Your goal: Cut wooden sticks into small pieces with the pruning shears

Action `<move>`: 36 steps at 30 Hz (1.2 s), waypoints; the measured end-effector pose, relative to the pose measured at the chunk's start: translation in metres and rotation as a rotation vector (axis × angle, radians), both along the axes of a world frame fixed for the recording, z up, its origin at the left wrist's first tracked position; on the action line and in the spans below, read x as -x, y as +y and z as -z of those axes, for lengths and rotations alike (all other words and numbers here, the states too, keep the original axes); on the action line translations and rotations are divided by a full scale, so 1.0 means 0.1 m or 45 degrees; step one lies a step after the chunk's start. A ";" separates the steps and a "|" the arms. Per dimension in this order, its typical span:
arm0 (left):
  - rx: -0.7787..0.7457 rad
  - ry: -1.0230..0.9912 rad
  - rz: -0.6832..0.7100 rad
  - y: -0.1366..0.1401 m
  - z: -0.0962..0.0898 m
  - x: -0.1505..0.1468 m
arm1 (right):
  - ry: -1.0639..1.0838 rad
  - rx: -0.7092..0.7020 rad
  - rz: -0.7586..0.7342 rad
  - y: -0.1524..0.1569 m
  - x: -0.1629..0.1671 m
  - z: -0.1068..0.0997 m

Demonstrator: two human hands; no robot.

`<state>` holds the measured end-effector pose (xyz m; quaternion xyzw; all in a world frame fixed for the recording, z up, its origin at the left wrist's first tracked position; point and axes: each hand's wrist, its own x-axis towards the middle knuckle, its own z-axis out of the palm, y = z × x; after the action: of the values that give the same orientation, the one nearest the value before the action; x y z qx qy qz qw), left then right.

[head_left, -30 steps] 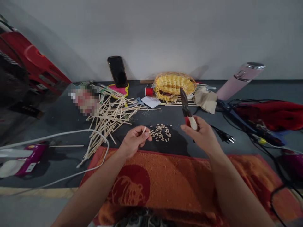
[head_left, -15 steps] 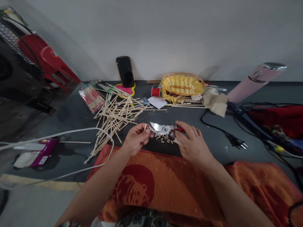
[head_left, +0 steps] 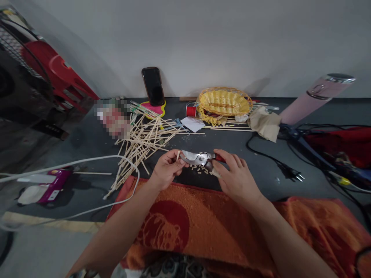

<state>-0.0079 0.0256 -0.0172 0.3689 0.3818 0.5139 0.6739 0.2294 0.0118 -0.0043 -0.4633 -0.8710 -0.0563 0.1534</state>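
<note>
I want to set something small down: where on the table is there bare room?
The table is bare beyond the white cable, left of the stick pile, and between the right hand and the black plug. It is crowded around the yellow basket.

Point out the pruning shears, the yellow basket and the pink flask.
Pruning shears (head_left: 202, 158): head view, on the metal by the pivot.
Yellow basket (head_left: 225, 106): head view, on the woven inside.
Pink flask (head_left: 304, 105): head view, on the body below the metal band.
</note>
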 end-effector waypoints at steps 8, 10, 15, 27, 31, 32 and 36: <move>-0.019 0.016 -0.008 0.00 0.01 0.00 | -0.057 0.022 0.001 0.00 0.00 -0.02; -0.025 0.032 -0.014 0.00 0.01 0.00 | -0.041 0.049 -0.001 0.00 0.00 -0.03; -0.018 0.068 -0.048 -0.01 0.03 0.00 | 0.020 0.096 -0.024 0.01 -0.01 -0.01; -0.064 0.046 -0.017 -0.01 -0.01 0.00 | 0.004 0.078 0.119 0.05 -0.07 0.01; -0.045 0.022 -0.028 0.00 -0.01 0.01 | 0.024 0.081 0.036 0.03 -0.04 0.00; -0.048 0.022 -0.029 0.00 0.00 0.01 | 0.012 0.074 0.024 0.02 -0.03 0.00; -0.065 0.023 -0.026 0.00 0.02 0.01 | -0.034 0.073 0.010 0.01 -0.01 -0.01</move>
<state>-0.0094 0.0259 -0.0192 0.3865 0.3784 0.5270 0.6556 0.2302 0.0124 -0.0031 -0.4703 -0.8724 -0.0380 0.1280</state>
